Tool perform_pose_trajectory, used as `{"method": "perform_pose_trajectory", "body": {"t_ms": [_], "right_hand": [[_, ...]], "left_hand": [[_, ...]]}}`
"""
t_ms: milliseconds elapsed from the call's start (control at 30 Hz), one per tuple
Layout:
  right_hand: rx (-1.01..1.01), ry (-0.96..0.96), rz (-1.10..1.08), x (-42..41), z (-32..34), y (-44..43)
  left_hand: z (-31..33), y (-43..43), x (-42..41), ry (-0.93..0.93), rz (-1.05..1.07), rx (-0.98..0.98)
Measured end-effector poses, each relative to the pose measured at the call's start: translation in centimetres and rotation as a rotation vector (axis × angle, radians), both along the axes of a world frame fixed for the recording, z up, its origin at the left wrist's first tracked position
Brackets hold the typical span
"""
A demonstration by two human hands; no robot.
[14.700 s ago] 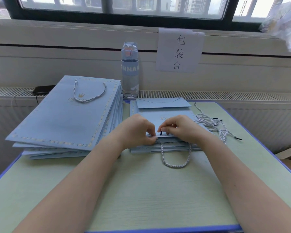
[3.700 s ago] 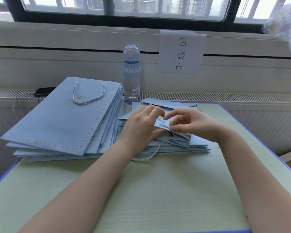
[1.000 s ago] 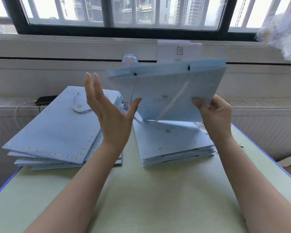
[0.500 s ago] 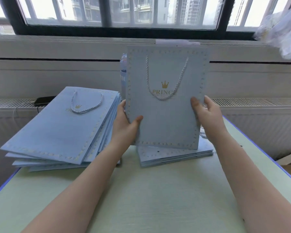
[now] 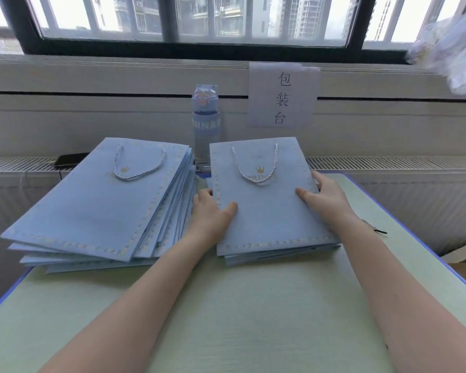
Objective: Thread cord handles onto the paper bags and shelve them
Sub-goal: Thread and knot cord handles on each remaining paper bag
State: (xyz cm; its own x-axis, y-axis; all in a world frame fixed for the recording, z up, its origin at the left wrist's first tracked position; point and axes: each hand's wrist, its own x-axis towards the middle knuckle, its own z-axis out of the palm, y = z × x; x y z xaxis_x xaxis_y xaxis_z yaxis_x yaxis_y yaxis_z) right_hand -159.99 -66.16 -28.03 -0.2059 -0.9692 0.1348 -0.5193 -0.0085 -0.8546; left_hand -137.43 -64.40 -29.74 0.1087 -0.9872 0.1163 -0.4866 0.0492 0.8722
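Both hands grasp one paper bag (image 5: 264, 211) by its long sides. The left hand (image 5: 213, 211) has its thumb on the bag's face and its fingers tucked at the edge, and the right hand (image 5: 327, 199) does the same on the opposite edge. The bag lies flat between them on a low pile of bags (image 5: 280, 255). Its cord handle (image 5: 256, 179) loops over a gold crown and gold letters beginning "PRIN"; the rest is blurred.

Just left of the left hand sits a taller, fanned stack (image 5: 92, 205) of the same blue bags. The top one shows a second handle (image 5: 137, 176) and the same crown. Beyond the hands, between the two piles, a clear bottle (image 5: 205, 125) stands upright, with "NNA" readable on its band. Beyond the right hand a paper sign (image 5: 281, 95) on the wall reads 包装台.

A loose cord end (image 5: 371, 227) lies beside the right wrist. The surface (image 5: 253, 305) is pale green with a blue edge. Behind it runs a white radiator grille (image 5: 388, 162), where a dark phone (image 5: 67, 160) lies beyond the taller stack. Above is a dark-framed window (image 5: 199, 17) facing tower blocks.
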Motion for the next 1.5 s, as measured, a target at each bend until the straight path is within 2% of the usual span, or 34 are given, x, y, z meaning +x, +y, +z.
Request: {"method": "perform_pose_trajectory", "body": {"t_ms": [200,300,433,500,567,633,767,867,1033,1100,1200,1300,1367,1500], "right_hand": [[0.001,0.017,0.003,0.3,0.3,0.2],[-0.070,0.019,0.014,0.5,0.6,0.6],[-0.134,-0.392,0.199,0.7,2.4,1.7],[-0.198,-0.499,0.249,0.9,2.9,1.9],[-0.267,-0.513,0.226,2.0,3.1,2.2],[-0.307,-0.526,0.190,3.9,3.0,2.3],[-0.302,-0.618,0.316,8.4,3.5,1.7],[-0.227,-0.724,0.383,12.0,3.7,0.8],[-0.094,-0.797,0.373,18.9,2.4,0.5],[-0.032,-0.731,0.394,21.1,1.2,0.6],[-0.037,-0.395,0.397,22.3,0.1,1.5],[-0.223,0.054,0.414,21.6,-0.8,2.2],[-0.296,0.286,0.468,21.1,-1.0,2.7],[-0.358,0.503,0.544,21.0,-1.7,3.2]], "left_hand": [[-0.1,0.2,-0.5,0.005,-0.051,0.049],[0.0,0.6,-0.8,0.007,-0.032,-0.033],[1.7,0.8,0.0,0.072,0.041,-0.259],[2.5,0.9,0.4,-0.020,0.100,-0.324],[3.0,1.3,0.7,-0.270,0.195,-0.410],[3.3,1.7,0.7,-0.492,0.228,-0.596],[4.2,2.6,0.0,-0.527,0.142,-0.742],[4.8,2.4,1.0,-0.596,0.210,-0.691],[5.3,0.5,5.2,-0.711,0.363,-0.216],[4.5,-0.4,7.2,-0.674,0.370,-0.012],[3.3,-1.2,9.6,-0.687,0.336,0.206],[3.2,-1.3,11.0,-0.738,0.312,0.204],[3.5,-1.3,11.3,-0.748,0.315,0.216],[4.1,-1.4,10.8,-0.707,0.345,0.108]]}}
